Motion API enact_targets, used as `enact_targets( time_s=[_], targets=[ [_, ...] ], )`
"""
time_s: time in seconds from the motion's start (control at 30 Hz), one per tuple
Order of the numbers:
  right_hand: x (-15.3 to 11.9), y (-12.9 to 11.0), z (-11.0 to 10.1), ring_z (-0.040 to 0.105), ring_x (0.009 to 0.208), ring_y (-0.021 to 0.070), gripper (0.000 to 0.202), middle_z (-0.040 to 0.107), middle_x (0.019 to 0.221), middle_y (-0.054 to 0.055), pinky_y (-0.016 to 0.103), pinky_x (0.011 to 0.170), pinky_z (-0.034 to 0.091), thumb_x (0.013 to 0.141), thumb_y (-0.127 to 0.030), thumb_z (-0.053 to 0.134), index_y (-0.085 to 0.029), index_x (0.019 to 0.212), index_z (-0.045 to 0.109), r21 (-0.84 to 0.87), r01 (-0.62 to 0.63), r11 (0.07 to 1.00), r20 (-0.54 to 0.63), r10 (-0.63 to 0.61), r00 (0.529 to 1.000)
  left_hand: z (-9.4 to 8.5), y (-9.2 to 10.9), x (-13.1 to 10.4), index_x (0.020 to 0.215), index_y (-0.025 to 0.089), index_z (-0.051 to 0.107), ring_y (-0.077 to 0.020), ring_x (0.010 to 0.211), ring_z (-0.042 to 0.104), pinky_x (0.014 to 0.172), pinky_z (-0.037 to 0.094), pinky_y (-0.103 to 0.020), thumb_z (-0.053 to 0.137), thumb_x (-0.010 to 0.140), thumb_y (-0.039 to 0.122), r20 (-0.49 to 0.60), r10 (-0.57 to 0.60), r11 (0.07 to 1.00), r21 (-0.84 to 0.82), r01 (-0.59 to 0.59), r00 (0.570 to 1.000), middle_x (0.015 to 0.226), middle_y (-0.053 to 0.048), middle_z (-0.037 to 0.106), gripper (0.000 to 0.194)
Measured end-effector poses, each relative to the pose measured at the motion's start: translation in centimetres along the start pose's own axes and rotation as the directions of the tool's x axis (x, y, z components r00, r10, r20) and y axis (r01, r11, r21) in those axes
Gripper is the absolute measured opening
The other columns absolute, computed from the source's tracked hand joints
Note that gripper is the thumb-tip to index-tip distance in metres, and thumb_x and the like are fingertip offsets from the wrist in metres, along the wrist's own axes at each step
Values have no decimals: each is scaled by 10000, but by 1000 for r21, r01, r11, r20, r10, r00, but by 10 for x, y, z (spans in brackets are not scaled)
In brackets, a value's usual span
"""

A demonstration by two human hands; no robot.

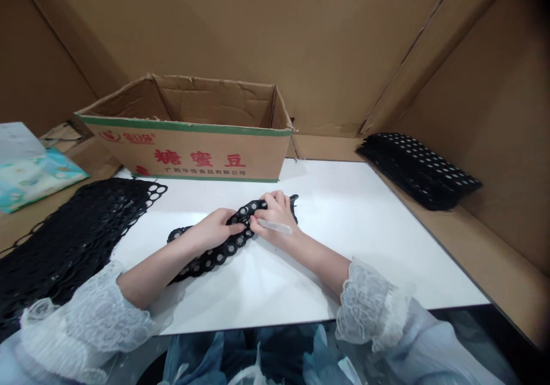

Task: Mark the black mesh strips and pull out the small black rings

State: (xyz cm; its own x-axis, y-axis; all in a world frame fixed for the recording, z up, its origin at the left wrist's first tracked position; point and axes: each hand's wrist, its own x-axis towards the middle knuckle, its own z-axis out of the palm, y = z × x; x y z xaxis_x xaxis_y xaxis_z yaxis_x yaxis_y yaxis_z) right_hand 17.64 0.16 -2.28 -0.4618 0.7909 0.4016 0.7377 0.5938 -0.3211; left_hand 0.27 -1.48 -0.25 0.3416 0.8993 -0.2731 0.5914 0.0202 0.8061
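Observation:
A black strip of joined rubber rings point(215, 254) lies across the middle of the white board point(365, 242). My left hand point(213, 230) rests on it and pinches it near its middle. My right hand point(275, 216) grips the strip's far end, and a small clear, pale tool lies along its fingers. The two hands touch each other over the strip. White lace cuffs cover both wrists.
A large pile of black ring sheets point(69, 236) lies at the left. An open cardboard box point(193, 144) with red print stands behind the hands. A stack of black perforated sheets point(419, 167) sits at the right. A tissue pack point(30, 173) lies far left. Cardboard walls surround everything.

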Motion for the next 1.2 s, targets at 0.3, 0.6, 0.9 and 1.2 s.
enact_targets(
  time_s=[0.3, 0.6, 0.9, 1.2],
  targets=[
    [-2, 3, -1, 343, 1031, 237, 224, 438, 1039, 92, 363, 886, 299, 609, -343, 619, -174, 733, 539, 122, -82, 989, -143, 99, 985, 4, -3, 2, 1015, 167, 476, -274, 1046, 398, 850, 340, -409, 521, 741, 383, -210, 410, 738, 648, -188, 888, 1074, -105, 491, 352],
    [-1, 5, -11, 501, 760, 149, 139, 563, 664, -5, 344, 844, 322, 717, -332, 572, -197, 683, 582, 421, -186, 888, -101, 250, 963, 2, 2, -6, 980, 146, 469, -257, 950, 469, 827, 324, -376, 659, 595, 532, 1, 558, 457, 834, -309, 830, 1002, -100, 524, 577],
    [-10, -15, -22, 488, 599, 107, 154, 511, 647, -16, 236, 588, 402, 781, -340, 479, -191, 756, 503, 685, -181, 706, -154, 383, 911, 11, 5, -9, 707, 116, 550, -210, 674, 551, 687, 377, -333, 523, 755, 272, 147, 519, 210, 933, -293, 842, 681, -78, 585, 166],
    [-6, 4, 0, 479, 475, 108, 240, 514, 518, -7, 229, 463, 375, 720, -396, 503, -167, 649, 510, 634, -434, 640, 209, 398, 893, 8, 0, -6, 660, 137, 517, -168, 580, 541, 604, 354, -305, 433, 847, 356, 232, 605, 145, 909, -391, 762, 614, -52, 566, 300]
  ],
)
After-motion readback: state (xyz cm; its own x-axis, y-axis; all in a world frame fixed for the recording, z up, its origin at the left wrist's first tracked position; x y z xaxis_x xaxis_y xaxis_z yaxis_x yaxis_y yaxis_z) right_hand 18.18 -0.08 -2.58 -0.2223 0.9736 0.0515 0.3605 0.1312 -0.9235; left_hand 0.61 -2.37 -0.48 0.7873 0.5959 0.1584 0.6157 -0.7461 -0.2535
